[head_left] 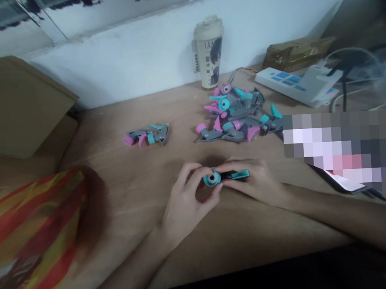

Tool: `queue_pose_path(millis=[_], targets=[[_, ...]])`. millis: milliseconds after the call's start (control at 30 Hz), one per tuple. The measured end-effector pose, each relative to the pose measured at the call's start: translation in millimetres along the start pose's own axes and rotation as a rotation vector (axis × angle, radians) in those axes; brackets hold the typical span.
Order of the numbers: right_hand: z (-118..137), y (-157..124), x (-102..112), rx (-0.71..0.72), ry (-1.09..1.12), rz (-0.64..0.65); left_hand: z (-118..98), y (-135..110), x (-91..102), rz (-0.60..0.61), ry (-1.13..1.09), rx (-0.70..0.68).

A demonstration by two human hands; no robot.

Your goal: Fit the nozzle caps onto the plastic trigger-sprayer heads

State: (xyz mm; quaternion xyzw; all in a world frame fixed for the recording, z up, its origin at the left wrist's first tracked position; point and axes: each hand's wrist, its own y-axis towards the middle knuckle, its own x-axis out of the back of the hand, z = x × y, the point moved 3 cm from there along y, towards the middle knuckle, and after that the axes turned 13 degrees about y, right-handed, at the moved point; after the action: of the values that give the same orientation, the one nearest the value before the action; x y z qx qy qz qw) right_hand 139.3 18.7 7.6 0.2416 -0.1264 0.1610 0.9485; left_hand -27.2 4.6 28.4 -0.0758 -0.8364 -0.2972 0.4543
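Note:
Near the front of the table I hold a trigger spray head, its teal round collar turned up toward me and its teal trigger pointing right. My left hand pinches the collar between thumb and fingers. From the other side, my right hand is closed around the body and trigger end, which its fingers partly hide. Beyond my hands lies a heap of grey spray heads with pink or teal collars and triggers. Two more spray heads lie apart, to the left of the heap.
A coffee tumbler stands against the wall. At the right are a white power strip, cables, a taped cardboard box and a partly blurred phone-like device. An open carton and a red-yellow striped bag are at left.

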Motion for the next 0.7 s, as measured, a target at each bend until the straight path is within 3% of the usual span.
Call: queue_pose_path(millis=[100,233,367,467,700], targets=[[-1.0,1.2,0.1,0.0,0.005,-0.022,3.2,-0.8,1.5,0.032,-0.123,0.087],[1.3,2.2,0.6,0.074,-0.01,-0.043,13.1,-0.8,-1.3,0.091,-0.416,0.313],[3.9,2.9,1.1,0.203,-0.097,-0.017,16.2,3.3,-8.9,0.241,-0.712,0.51],[4.9,3.8,0.8,0.295,-0.181,-0.011,14.4,6.8,-10.7,0.327,-0.761,0.563],[9.5,2.1,-5.0,0.488,-0.239,0.034,14.1,7.1,-12.0,0.38,-0.78,0.591]])
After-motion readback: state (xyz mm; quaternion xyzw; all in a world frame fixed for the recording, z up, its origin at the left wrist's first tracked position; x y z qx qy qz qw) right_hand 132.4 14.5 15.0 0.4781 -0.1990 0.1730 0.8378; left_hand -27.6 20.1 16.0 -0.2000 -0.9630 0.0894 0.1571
